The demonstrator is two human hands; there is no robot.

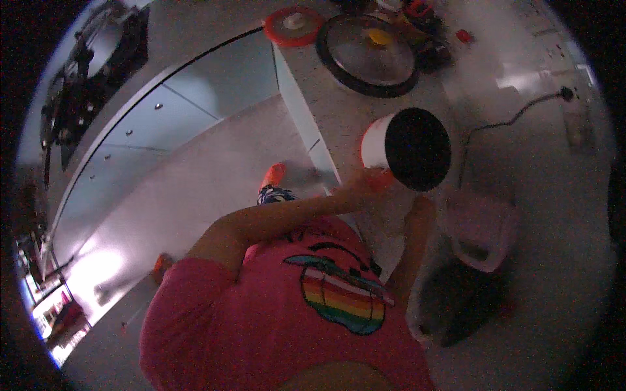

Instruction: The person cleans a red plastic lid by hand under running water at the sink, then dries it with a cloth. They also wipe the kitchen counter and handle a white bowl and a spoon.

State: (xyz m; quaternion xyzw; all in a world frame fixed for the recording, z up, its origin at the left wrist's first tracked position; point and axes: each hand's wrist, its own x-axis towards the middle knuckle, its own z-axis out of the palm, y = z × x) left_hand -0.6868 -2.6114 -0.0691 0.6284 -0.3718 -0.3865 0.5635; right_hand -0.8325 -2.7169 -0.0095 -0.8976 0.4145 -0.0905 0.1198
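Note:
A white cylindrical vessel (375,141) is tilted on its side above the counter, and its round black end or interior (418,149) faces right. My left hand (376,182) grips its lower side, with the fingertips partly blurred. Just below the black rim is my right hand (421,203). It is dark and smeared, so whether it holds the rim is unclear. Beyond the vessel lies a large round glass lid (362,56) with a dark rim, and something yellow shows at its top.
A red-rimmed round lid (279,36) rests at the counter corner. A pink plastic object (481,222) and a dark rounded item (459,303) are at right. A cable (511,119) runs to a wall plug. Pale cabinets (186,117) and a stove (100,46) stand left.

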